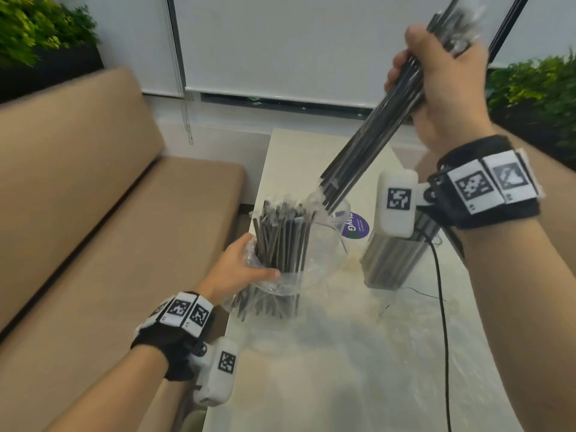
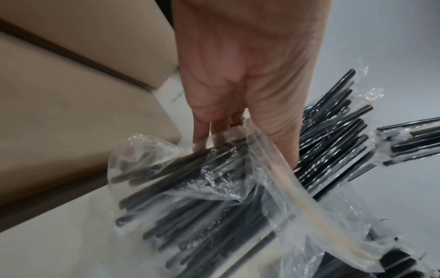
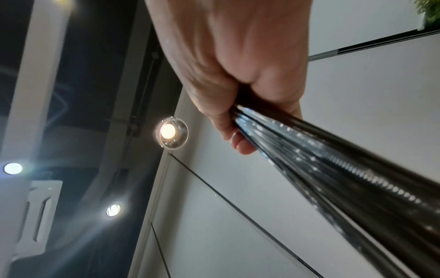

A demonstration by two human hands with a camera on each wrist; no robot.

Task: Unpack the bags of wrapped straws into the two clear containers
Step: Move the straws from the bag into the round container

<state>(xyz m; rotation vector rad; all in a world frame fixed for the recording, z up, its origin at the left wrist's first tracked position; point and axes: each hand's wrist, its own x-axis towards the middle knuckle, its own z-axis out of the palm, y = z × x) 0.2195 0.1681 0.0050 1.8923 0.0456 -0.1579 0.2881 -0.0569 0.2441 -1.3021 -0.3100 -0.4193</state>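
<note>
My left hand (image 1: 243,266) grips a clear plastic bag (image 1: 280,244) of black wrapped straws that stands upright at the table's left edge; in the left wrist view my left hand (image 2: 238,75) has fingers curled round the bag (image 2: 214,188). My right hand (image 1: 442,88) is raised high and holds a tilted bundle of straws (image 1: 374,135), whose lower ends sit at the mouth of a round clear container (image 1: 327,244). The right wrist view shows my right hand (image 3: 238,65) closed on the bundle (image 3: 333,178). A second clear container (image 1: 392,260), full of straws, stands to the right, partly hidden by my wrist camera.
A tan cushioned bench (image 1: 93,213) runs along the left of the white table (image 1: 343,369). A black cable (image 1: 442,307) trails over the table's right side. A purple round sticker (image 1: 355,226) lies behind the containers. Plants (image 1: 536,88) stand at the far right.
</note>
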